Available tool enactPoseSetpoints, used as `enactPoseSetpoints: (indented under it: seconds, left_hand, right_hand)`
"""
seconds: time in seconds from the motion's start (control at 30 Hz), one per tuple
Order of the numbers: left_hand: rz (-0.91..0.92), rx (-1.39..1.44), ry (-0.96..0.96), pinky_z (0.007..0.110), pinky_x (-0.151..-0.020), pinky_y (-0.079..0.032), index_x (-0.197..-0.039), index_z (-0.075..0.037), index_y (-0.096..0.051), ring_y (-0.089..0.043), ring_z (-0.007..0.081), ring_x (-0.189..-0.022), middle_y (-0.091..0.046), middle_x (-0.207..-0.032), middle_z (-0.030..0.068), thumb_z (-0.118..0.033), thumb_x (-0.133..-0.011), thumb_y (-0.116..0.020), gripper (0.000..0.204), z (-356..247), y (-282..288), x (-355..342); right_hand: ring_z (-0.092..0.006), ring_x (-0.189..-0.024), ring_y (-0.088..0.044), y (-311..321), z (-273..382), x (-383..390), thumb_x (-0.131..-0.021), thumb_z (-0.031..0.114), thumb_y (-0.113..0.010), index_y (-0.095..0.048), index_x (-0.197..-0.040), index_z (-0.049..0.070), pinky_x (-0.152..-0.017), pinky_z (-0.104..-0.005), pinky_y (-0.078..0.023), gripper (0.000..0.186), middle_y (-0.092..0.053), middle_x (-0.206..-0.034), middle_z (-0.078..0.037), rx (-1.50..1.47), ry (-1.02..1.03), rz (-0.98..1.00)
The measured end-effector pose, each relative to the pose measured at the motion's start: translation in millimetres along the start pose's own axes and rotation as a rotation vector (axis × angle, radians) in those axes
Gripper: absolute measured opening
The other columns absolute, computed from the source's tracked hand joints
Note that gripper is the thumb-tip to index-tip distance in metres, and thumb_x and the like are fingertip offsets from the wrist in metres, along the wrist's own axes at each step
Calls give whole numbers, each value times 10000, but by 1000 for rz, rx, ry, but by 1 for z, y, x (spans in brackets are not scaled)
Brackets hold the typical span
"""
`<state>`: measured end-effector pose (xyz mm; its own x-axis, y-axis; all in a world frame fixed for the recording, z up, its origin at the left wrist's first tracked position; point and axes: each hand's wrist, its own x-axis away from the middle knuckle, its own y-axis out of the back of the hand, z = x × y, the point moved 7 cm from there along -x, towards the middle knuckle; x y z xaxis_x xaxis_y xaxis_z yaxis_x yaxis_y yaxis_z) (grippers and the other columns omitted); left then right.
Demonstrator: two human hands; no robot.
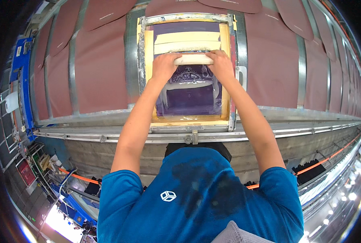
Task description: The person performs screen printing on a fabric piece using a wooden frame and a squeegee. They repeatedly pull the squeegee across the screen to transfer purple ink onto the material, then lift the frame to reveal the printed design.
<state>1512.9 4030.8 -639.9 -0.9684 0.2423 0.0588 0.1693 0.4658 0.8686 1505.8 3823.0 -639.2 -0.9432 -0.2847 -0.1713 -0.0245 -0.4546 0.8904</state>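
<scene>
Both hands grip a pale squeegee [194, 59] that lies crosswise over a screen printing frame. My left hand [164, 67] is closed round its left end, and my right hand [221, 65] round its right end. Under them the screen's mesh [188, 99] looks dark purple, with a fine arched design just below the squeegee. Pale ink [186, 46] lies in a band on the far side of the squeegee, and a thinner pale streak crosses the mesh nearer to me. Yellow tape lines the inside of the metal frame [141, 65].
Maroon fabric panels [99, 73] lie in a row along the long table on both sides of the frame. A metal rail [87, 137] runs along the table's near edge, with a clamp [194, 137] below the frame. Blue machinery [26, 81] stands at the far left.
</scene>
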Motion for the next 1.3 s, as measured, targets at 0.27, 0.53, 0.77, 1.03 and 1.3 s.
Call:
enactPoseSetpoints:
  seconds: [0.27, 0.53, 0.77, 1.03, 1.3]
  left_hand:
    - [-86, 3, -167, 414, -976, -519, -1131, -149, -738, -652, 262, -1140, -710, -1199, 55, 28, -708, -695, 461, -12, -45, 116]
    - [-42, 69, -66, 415, -885, -546, -1138, -200, -749, -691, 303, -1003, -734, -1092, 85, -35, -739, -707, 434, -14, 8, -9]
    - [0, -25, -33, 403, -816, -569, -1090, -248, -766, -709, 309, -901, -738, -1048, 60, -89, -757, -719, 372, -11, -32, -18]
    - [-37, 78, -177, 390, -970, -520, -1123, -145, -742, -668, 279, -1095, -727, -1146, 64, 20, -733, -692, 426, -78, -2, 175]
    - [-54, 100, -73, 386, -852, -564, -1096, -220, -762, -705, 286, -947, -734, -1070, 59, -42, -750, -695, 395, -125, 40, 66]
  right_hand:
    - [-327, -1120, -577, -4, 27, 114, -642, -78, -697, -701, -1112, 66, -972, -425, -490, 492, -633, -1135, -124, -113, -115, 102]
    - [-326, -1065, -613, 30, -10, -6, -661, 10, -753, -741, -1031, 45, -974, -412, -495, 372, -681, -1076, -138, -32, -4, -3]
    - [-326, -1070, -608, -6, -40, 17, -679, 2, -756, -738, -1080, 87, -960, -407, -512, 410, -673, -1093, -123, -67, -135, 43]
    - [-333, -1092, -578, 77, 62, 179, -716, 90, -799, -671, -1204, 101, -972, -451, -486, 504, -625, -1146, -129, -85, -111, 182]
    - [-342, -1045, -608, 173, -124, 162, -915, 300, -692, -646, -1232, 115, -902, -452, -483, 370, -643, -1149, -181, -137, -505, -344]
